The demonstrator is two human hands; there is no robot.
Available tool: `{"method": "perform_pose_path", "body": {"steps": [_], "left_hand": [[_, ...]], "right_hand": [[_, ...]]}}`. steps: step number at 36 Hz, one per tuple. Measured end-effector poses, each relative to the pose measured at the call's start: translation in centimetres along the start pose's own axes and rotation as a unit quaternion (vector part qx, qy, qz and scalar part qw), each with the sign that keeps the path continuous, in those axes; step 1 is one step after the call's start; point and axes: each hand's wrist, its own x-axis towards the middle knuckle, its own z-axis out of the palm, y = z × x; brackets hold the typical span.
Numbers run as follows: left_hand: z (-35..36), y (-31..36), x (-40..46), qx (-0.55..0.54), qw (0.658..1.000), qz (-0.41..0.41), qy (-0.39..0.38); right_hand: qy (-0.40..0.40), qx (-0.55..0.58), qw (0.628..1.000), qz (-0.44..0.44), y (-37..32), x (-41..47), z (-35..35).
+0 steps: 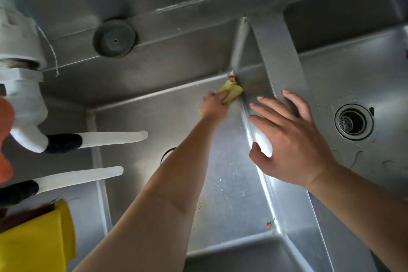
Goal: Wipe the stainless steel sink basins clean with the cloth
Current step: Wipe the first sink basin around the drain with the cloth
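Note:
I look straight down into a double stainless steel sink. My left hand [213,104] reaches deep into the left basin [154,121] and holds a yellow cloth [231,90] against the far right corner, where a small red scrap lies. My right hand [291,139] rests flat with spread fingers on the divider [280,51] between the basins. The right basin [353,77] shows its round drain strainer [354,122]. My left forearm hides most of the left basin's drain.
White tap spouts [114,137] with dark collars jut over the left basin from a white fitting [19,51]. A yellow container [37,238] and an orange object [5,139] sit at the left edge. A dark round plug [114,38] lies on the back ledge. Crumbs and a red bit [269,224] dot the basin.

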Motion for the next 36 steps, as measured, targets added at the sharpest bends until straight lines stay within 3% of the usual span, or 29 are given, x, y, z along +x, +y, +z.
{"method": "perform_pose_path", "body": {"steps": [6,11,16,27,36], "left_hand": [[2.2,0.6,-1.3,0.066,0.995,0.064,-0.028],[1.6,-1.6,-3.2,0.154,0.971,0.145,-0.115],[3.3,-3.8,-7.0,0.164,0.956,0.185,-0.16],[6.3,-7.4,-16.8,0.198,0.917,0.21,-0.275],[8.1,-12.1,-26.0,0.237,0.89,0.177,-0.348]], "right_hand": [[0.003,0.007,1.0,0.0,-0.1,0.1,-0.2],[-0.016,-0.004,1.0,0.004,-0.2,0.1,-0.3],[-0.01,-0.019,1.0,-0.001,-0.2,0.1,-0.3],[-0.005,-0.05,0.999,0.001,-0.2,0.1,0.1],[-0.013,-0.074,0.997,0.001,-0.4,0.0,0.2]]}}
